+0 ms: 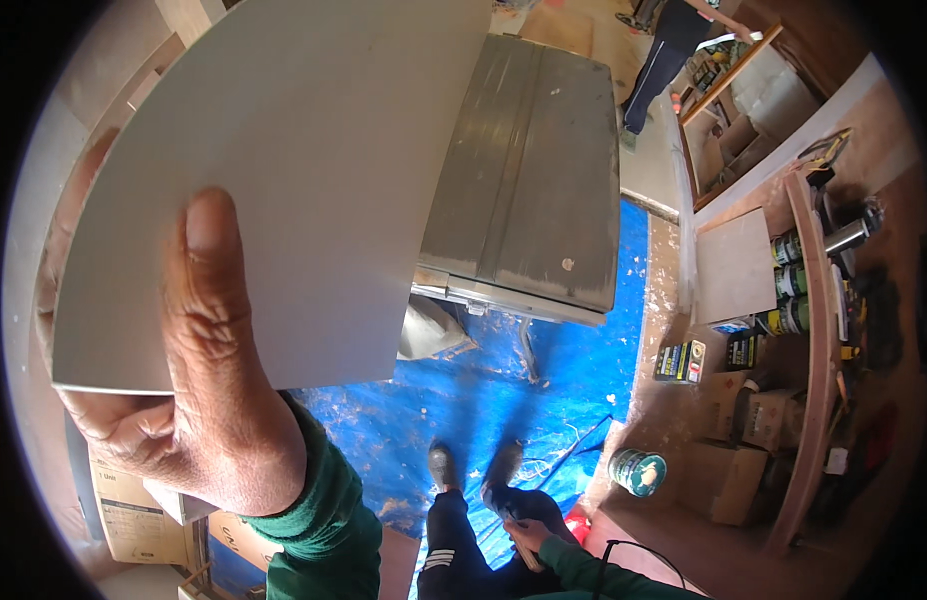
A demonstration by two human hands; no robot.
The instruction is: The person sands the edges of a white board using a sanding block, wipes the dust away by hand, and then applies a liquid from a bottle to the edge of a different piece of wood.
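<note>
My left hand (209,370) grips the near edge of a large pale grey panel (294,200), with the thumb flat on its face and the fingers behind. The panel fills the upper left and hides what lies beneath it. Low in the view, my right hand (529,535) hangs by my right thigh, its fingers closed. Something slim seems to be in it, too small and shaded to name. Past the panel's right edge stands a big grey box-shaped unit (529,170) with a scuffed, paint-marked surface.
Blue sheeting (384,430) spattered with paint covers the floor under my feet. A paint can (638,471) stands at right, near cardboard boxes (724,475) and a wooden shelf (809,380) with more cans. Another person (669,55) stands at the far right by a wood-framed opening.
</note>
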